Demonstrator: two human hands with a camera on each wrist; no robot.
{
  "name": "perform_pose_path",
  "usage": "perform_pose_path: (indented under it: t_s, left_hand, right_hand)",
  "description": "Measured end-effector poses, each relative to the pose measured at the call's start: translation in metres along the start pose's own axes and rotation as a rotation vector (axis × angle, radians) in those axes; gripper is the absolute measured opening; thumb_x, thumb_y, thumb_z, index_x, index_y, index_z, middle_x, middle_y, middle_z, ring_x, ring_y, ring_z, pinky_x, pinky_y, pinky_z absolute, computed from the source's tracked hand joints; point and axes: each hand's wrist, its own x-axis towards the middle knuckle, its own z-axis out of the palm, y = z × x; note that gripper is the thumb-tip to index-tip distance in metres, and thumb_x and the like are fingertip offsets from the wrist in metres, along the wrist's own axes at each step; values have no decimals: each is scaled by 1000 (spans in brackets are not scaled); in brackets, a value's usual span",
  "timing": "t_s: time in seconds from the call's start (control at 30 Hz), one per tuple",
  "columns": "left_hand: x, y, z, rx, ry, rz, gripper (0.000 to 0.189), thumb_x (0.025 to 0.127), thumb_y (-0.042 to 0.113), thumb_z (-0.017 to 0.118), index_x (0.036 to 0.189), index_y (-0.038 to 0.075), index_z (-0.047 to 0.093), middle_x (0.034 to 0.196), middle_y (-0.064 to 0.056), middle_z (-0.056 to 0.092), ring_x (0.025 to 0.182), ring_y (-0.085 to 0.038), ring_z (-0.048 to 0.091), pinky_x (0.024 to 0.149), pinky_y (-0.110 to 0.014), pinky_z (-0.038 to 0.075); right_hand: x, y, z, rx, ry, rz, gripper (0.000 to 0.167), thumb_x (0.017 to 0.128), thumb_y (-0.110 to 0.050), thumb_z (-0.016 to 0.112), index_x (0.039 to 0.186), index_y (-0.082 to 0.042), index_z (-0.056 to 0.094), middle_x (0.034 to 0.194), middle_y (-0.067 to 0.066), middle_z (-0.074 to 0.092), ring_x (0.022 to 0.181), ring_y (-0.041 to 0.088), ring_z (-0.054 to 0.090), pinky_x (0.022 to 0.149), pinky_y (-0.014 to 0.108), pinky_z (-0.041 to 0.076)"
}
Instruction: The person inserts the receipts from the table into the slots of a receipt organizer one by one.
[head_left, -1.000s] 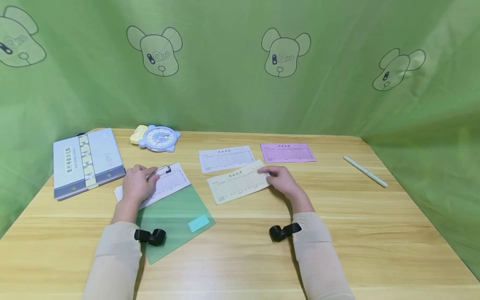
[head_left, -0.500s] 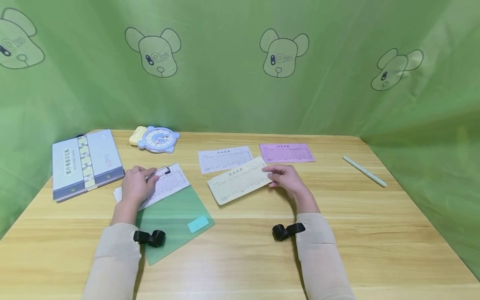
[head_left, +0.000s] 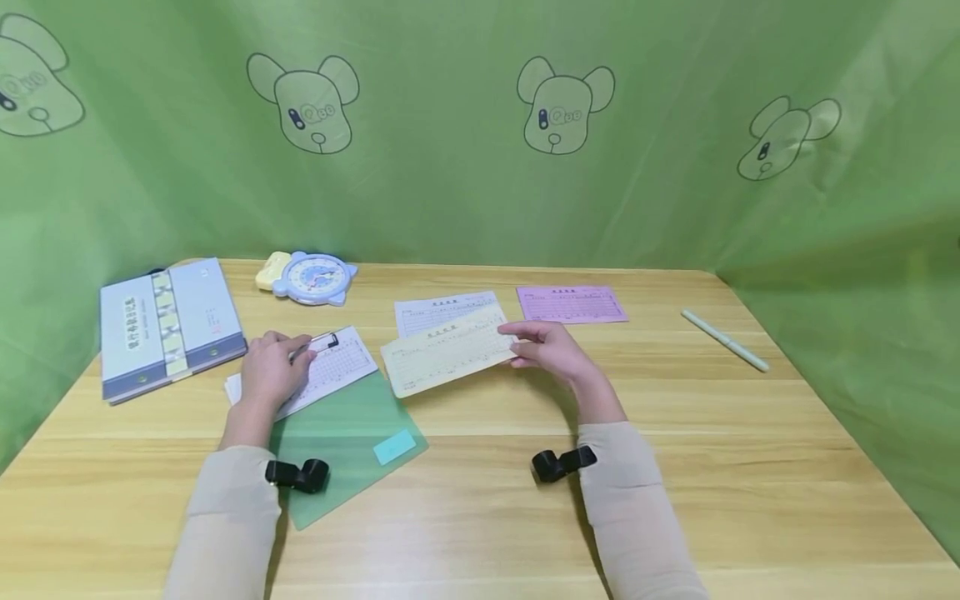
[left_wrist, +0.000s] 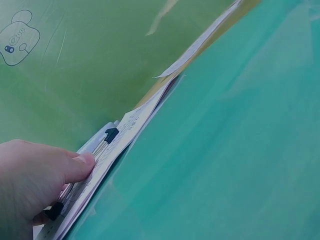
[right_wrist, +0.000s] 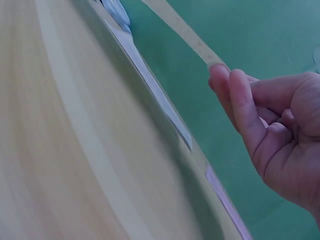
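A green clipboard (head_left: 341, 450) lies slanted on the wooden bench (head_left: 487, 517). The left hand (head_left: 272, 371) is at the far end of the clipboard, and its grip is holding the metal clip (left_wrist: 102, 146) with the thumb on top. Under that clip are white printed sheets (head_left: 341, 367), lying on the far part of the clipboard. The right hand (head_left: 551, 350) is off to the right of the clipboard. Its grip is narrow, pinching the right end of a pale yellow slip (head_left: 446, 354). The yellow slip is up in the air, beside the clipboard's far right corner, tilted, with lines and small print on it. Past the clipboard and to the right, a white slip (head_left: 420, 317) lies partly hidden behind the yellow one. Farther right of the clipboard is a pink slip (head_left: 572, 305), and farther still is a pale green pen (head_left: 724, 340). A big blue-and-white book (head_left: 202, 308) is to the left of the clipboard. Behind the clipboard sits a blue toy clock (head_left: 315, 277). A small turquoise tag (head_left: 394, 447) is on the clipboard's near right corner.
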Motion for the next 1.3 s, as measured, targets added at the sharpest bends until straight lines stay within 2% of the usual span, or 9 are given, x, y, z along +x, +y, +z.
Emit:
perform_pose_path:
  t_s: [0.1, 0.3, 0.5, 0.73, 1.07, 1.3]
  left_hand:
    - [0, 0, -1, 0, 0, 4, 33, 86, 20, 50, 114, 2, 55, 100, -23, 47, 90, -36, 41, 76, -47, 32]
    - [0, 1, -1, 2, -2, 3, 33, 87, 20, 50, 114, 2, 55, 100, -23, 48, 92, -36, 41, 77, -47, 32]
    - [0, 2, -2, -2, -11, -12, 34, 86, 21, 51, 115, 3, 55, 101, -23, 48, 92, -36, 42, 76, -47, 33]
    - [1, 3, -3, 0, -11, -23, 34, 86, 21, 51, 115, 3, 55, 101, -23, 48, 92, -36, 42, 77, -47, 33]
    - [1, 5, -3, -6, -14, -21, 34, 85, 20, 52, 115, 3, 55, 99, -23, 48, 91, -36, 42, 75, -47, 34]
    - [2, 2, -2, -4, -9, -18, 34, 86, 20, 52, 115, 3, 54, 98, -22, 48, 91, -36, 43, 74, -47, 35]
  right_hand:
    - [6, -6, 17, -11, -18, -8, 34, 80, 10, 49, 115, 7, 50, 115, 21, 47, 73, 21, 59, 71, 31, 47]
    - [18, -11, 52, -45, -75, -8, 30, 80, 10, 50, 109, 6, 54, 91, 18, 52, 71, 24, 59, 68, 31, 48]
    - [26, -10, 80, -66, -115, 44, 29, 79, 10, 51, 107, 5, 56, 87, 17, 55, 72, 26, 60, 65, 30, 49]
    - [35, -8, 106, -85, -144, 60, 26, 80, 10, 51, 105, 5, 57, 78, 16, 55, 68, 27, 60, 62, 31, 49]
    - [43, -6, 141, 2, -84, 79, 22, 78, 10, 55, 100, 8, 58, 81, 15, 55, 61, 21, 61, 59, 27, 50]
    - [50, -4, 156, 57, -95, 114, 24, 79, 9, 54, 102, 6, 58, 86, 13, 55, 64, 22, 62, 61, 26, 49]
